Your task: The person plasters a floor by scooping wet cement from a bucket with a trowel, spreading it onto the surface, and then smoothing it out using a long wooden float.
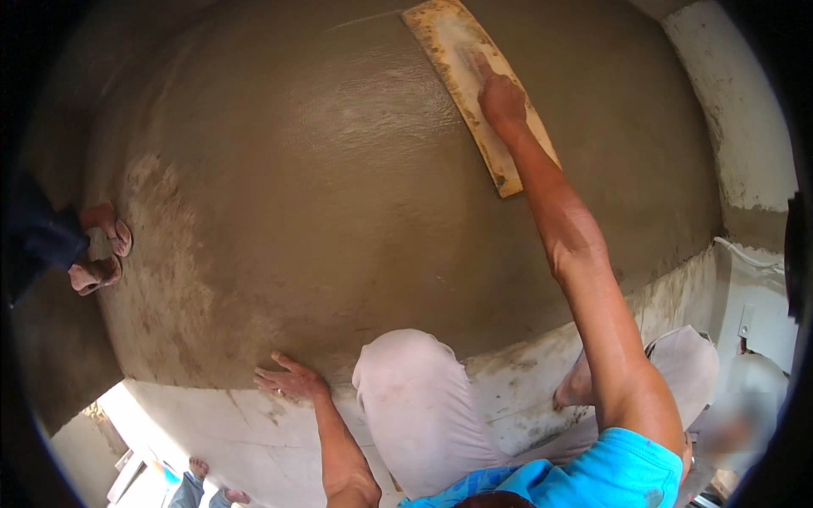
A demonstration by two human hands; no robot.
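Wet grey-brown cement floor (339, 195) fills nearly the whole view, smooth and glossy in the middle and rougher and paler along its left side. Far out on it, near the upper edge, lies a long wooden float (474, 89), a narrow pale board smeared with cement, running slantwise from upper left to lower right. The right hand (500, 95) rests on top of the float about halfway along it, arm fully stretched; its grip is closed down onto the board or a handle there, though the fingers are too small and smeared to tell exactly how they wrap. The left hand (292, 378) lies flat with fingers spread wide, holding nothing, palm down at the near edge of the wet cement where it meets a pale raised concrete ledge (508, 389). Both knees, in light trousers, are bent just behind that ledge, and a bright blue sleeve shows at the lower right. At the left rim another person's bare feet in sandals (102, 250) stand at the floor's rough edge. A whitish wall (737, 110) curves down the right side.
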